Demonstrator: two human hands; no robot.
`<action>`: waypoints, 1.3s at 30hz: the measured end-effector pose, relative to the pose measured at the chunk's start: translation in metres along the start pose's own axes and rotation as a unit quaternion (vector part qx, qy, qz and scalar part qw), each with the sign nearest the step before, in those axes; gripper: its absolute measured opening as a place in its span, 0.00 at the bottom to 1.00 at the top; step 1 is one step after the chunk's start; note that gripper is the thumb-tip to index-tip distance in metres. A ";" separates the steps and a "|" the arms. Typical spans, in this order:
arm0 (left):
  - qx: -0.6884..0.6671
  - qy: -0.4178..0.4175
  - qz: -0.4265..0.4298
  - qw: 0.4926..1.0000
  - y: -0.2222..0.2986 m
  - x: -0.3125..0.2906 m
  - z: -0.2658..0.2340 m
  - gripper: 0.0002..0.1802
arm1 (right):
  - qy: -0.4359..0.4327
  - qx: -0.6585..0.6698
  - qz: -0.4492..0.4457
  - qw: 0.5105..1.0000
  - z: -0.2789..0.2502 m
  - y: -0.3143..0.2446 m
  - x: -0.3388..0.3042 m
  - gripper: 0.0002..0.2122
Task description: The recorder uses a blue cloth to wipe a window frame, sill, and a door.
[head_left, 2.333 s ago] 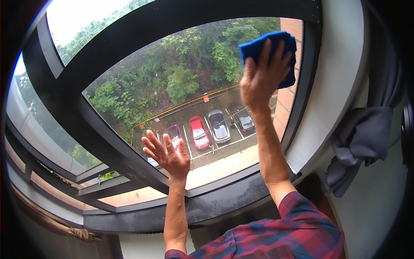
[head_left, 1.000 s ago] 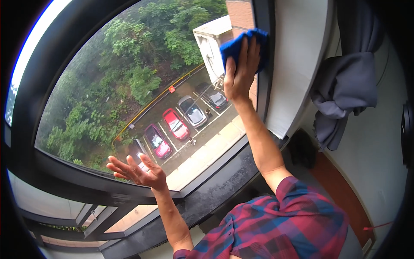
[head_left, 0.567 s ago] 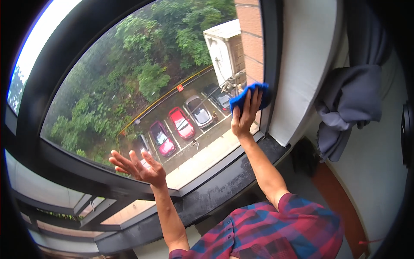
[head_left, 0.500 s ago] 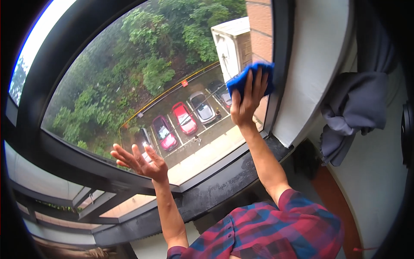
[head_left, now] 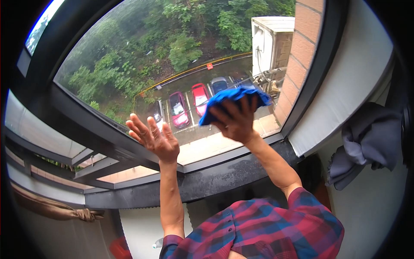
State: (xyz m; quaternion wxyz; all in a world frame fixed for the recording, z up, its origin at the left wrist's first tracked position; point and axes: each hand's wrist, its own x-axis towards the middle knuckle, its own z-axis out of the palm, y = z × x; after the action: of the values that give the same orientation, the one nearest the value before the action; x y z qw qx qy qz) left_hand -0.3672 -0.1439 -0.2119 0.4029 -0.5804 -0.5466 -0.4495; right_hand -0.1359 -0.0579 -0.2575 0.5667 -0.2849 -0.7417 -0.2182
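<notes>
My right hand (head_left: 238, 123) presses a bunched blue cloth (head_left: 221, 96) to the window pane (head_left: 142, 47), low and right of the middle of the glass. Its fingers lie spread across the cloth, whose edges stick out on both sides of the hand. My left hand (head_left: 158, 141) is raised near the lower left corner of the pane, fingers apart and nothing in them. Whether it touches the glass or the dark window frame (head_left: 116, 144) I cannot tell.
A dark sill (head_left: 224, 175) runs below the window. Grey fabric (head_left: 366, 138) hangs at the right, beside a pale wall panel (head_left: 340, 99). At lower left are a knotted brown curtain (head_left: 56, 207) and a red object (head_left: 120, 248). Parked cars and trees show outside.
My right hand has slid the blue cloth down and left, away from the right frame edge. My left hand stays raised and open, with its fingers pointing more upward. The view has shifted.
</notes>
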 end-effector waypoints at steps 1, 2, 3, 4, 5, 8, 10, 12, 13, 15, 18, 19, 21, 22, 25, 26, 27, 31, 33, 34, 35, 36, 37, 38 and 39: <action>0.017 -0.003 0.006 1.000 0.004 -0.001 0.004 0.34 | 0.035 -0.022 0.020 0.999 -0.004 0.014 0.012 0.23; 0.029 -0.012 -0.004 1.000 0.007 -0.002 0.003 0.39 | 0.068 -0.039 0.050 0.996 -0.008 0.018 0.035 0.24; 0.049 -0.009 0.002 0.999 0.008 -0.006 0.007 0.39 | 0.085 -0.050 0.058 0.993 -0.018 0.022 0.066 0.26; 0.053 -0.005 0.010 0.999 0.007 -0.012 0.012 0.38 | 0.117 -0.051 0.059 0.990 -0.027 0.022 0.097 0.26; 0.049 -0.013 0.009 0.999 0.010 -0.022 0.018 0.38 | 0.144 -0.048 0.061 0.987 -0.032 0.020 0.123 0.27; 0.030 -0.038 0.013 0.999 0.025 -0.050 0.030 0.40 | 0.161 -0.087 0.044 0.982 -0.030 0.003 0.168 0.27; 0.025 -0.067 0.011 0.997 0.029 -0.074 0.033 0.42 | 0.136 -0.084 0.033 0.987 -0.022 -0.020 0.168 0.27; 0.020 -0.094 0.004 0.995 0.029 -0.096 0.032 0.43 | 0.054 -0.029 0.008 0.998 -0.013 -0.043 0.152 0.24; 0.013 -0.107 -0.001 0.994 0.029 -0.107 0.031 0.44 | 0.054 -0.021 0.004 0.998 -0.007 -0.051 0.137 0.24; 0.013 -0.134 0.002 0.991 0.029 -0.125 0.026 0.46 | -0.006 0.010 0.005 1.000 0.001 -0.055 0.107 0.24; 0.007 -0.194 -0.024 0.981 0.033 -0.149 0.018 0.43 | 0.018 0.014 0.006 1.000 -0.005 -0.046 0.114 0.26; -0.001 -0.208 -0.032 0.978 0.037 -0.159 0.014 0.37 | 0.052 0.012 0.016 0.998 -0.007 -0.046 0.127 0.26; -0.042 -0.276 -0.069 0.958 0.054 -0.175 -0.001 0.28 | 0.117 -0.009 0.017 0.993 -0.008 -0.042 0.161 0.28; -0.041 -0.272 -0.071 0.959 0.063 -0.184 -0.008 0.28 | 0.148 -0.035 0.012 0.988 -0.005 -0.050 0.177 0.29; -0.107 -0.305 -0.121 0.939 0.082 -0.205 -0.014 0.19 | 0.089 -0.074 -0.017 0.993 0.014 -0.096 0.201 0.30; -0.130 -0.309 -0.126 0.934 0.089 -0.207 -0.016 0.19 | 0.059 -0.022 -0.050 0.997 0.022 -0.115 0.199 0.29; -0.156 -0.315 -0.129 0.927 0.095 -0.208 -0.020 0.18 | 0.028 0.027 -0.080 0.996 0.031 -0.131 0.189 0.28; -0.187 -0.309 -0.203 0.910 0.092 -0.215 -0.033 0.19 | -0.099 0.038 -0.208 0.972 0.069 -0.154 0.088 0.26; -0.166 -0.296 -0.206 0.918 0.083 -0.219 -0.046 0.19 | -0.144 0.005 -0.243 0.959 0.067 -0.147 0.034 0.26; -0.171 -0.294 -0.249 0.907 0.078 -0.228 -0.053 0.19 | -0.143 0.005 -0.246 0.958 0.065 -0.138 0.024 0.26; -0.179 -0.291 -0.288 0.895 0.074 -0.232 -0.058 0.19 | -0.171 0.021 -0.251 0.952 0.061 -0.126 0.019 0.25; -0.159 -0.282 -0.292 0.900 0.070 -0.232 -0.065 0.20 | -0.201 0.041 -0.256 0.945 0.056 -0.125 0.024 0.25; -0.160 -0.281 -0.295 0.899 0.067 -0.231 -0.068 0.20 | -0.210 0.026 -0.241 0.947 0.053 -0.122 0.033 0.24; -0.168 -0.274 -0.324 0.890 0.065 -0.229 -0.070 0.20 | -0.154 0.028 -0.208 0.965 0.048 -0.125 0.058 0.24; -0.171 -0.267 -0.355 0.879 0.063 -0.227 -0.075 0.21 | -0.098 0.035 -0.173 0.979 0.046 -0.134 0.089 0.23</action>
State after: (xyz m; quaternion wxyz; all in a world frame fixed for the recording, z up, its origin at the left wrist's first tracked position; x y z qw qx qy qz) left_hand -0.3098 -0.2828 -0.4089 -0.0506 -0.5052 -0.7174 -0.4770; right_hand -0.2758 -0.1116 -0.1839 0.4540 -0.1523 -0.8391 -0.2582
